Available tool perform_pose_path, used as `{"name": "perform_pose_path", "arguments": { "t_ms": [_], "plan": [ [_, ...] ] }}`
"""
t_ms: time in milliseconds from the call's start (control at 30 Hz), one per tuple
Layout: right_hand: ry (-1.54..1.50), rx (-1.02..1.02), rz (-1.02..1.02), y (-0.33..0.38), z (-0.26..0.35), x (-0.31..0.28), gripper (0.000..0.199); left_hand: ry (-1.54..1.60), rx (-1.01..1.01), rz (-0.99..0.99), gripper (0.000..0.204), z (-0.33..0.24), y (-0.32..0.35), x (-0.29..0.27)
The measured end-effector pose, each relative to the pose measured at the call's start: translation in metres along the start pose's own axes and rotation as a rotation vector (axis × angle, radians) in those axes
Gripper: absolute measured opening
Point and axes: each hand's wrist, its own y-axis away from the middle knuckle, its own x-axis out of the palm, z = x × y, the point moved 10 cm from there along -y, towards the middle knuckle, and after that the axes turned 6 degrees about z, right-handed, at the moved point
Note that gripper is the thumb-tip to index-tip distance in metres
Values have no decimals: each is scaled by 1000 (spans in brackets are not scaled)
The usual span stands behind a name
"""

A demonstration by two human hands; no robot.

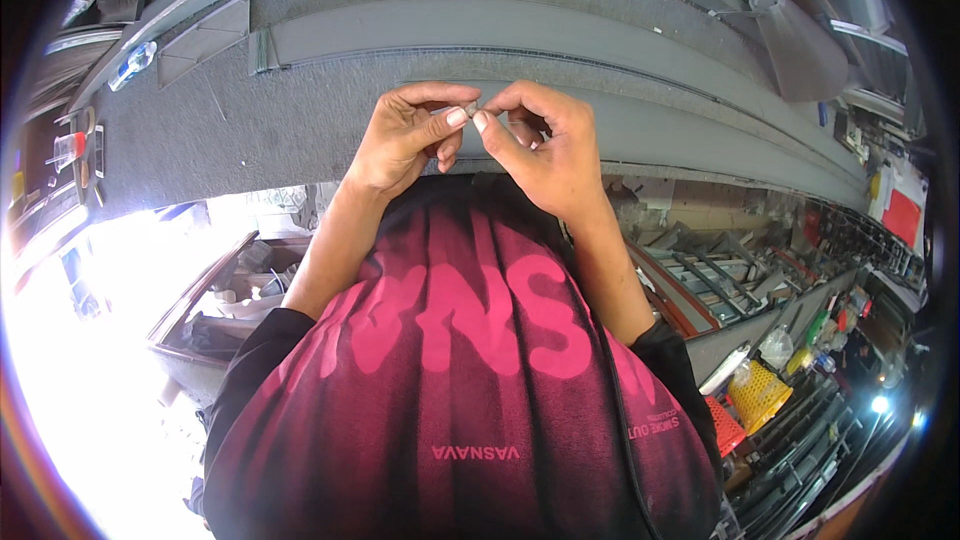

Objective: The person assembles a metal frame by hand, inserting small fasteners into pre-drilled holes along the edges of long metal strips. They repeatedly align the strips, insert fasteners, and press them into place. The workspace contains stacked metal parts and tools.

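My left hand [412,135] and my right hand [545,140] meet in front of my chest, above the near edge of a grey-covered workbench [220,110]. Each one pinches with thumb and forefinger at a tiny greyish piece [473,111] between them. The piece is mostly covered by the fingertips, too small to name. My other fingers are loosely curled. Behind my hands, long grey panels [480,32] lie lengthwise along the bench.
A plastic bottle [134,64] and a red-and-clear cup [68,151] are at the bench's left. A grey rolled sheet [797,45] stands far right. Below the bench, an open box of scraps [245,285] sits left; metal strips [710,280] and a yellow basket [760,395] sit right.
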Motion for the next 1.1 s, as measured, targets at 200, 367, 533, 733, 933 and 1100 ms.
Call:
{"name": "perform_pose_path", "arguments": {
  "t_ms": [200, 367, 533, 733, 933, 1100],
  "plan": [
    [50, -39, -19, -2, 9, 0, 15, 47, -12, 31, 26, 5, 0, 1],
    [79, -42, -27, -3, 7, 1, 17, 43, -21, 22, 25, 6, 0, -5],
    [76, -28, -21, -4, 5, 2, 15, 49, -38, 14, 27, 6, -1, -8],
    [63, -20, -36, -7, 4, 4, 14, 80, -98, 11, 28, 7, -1, -10],
    [67, -6, -32, -9, 5, 4, 14, 62, -106, 8, 29, 4, -4, -10],
    [72, 7, -35, -11, 3, 6, 14, 29, -102, -28, 29, 2, -3, -14]
  ]
}}
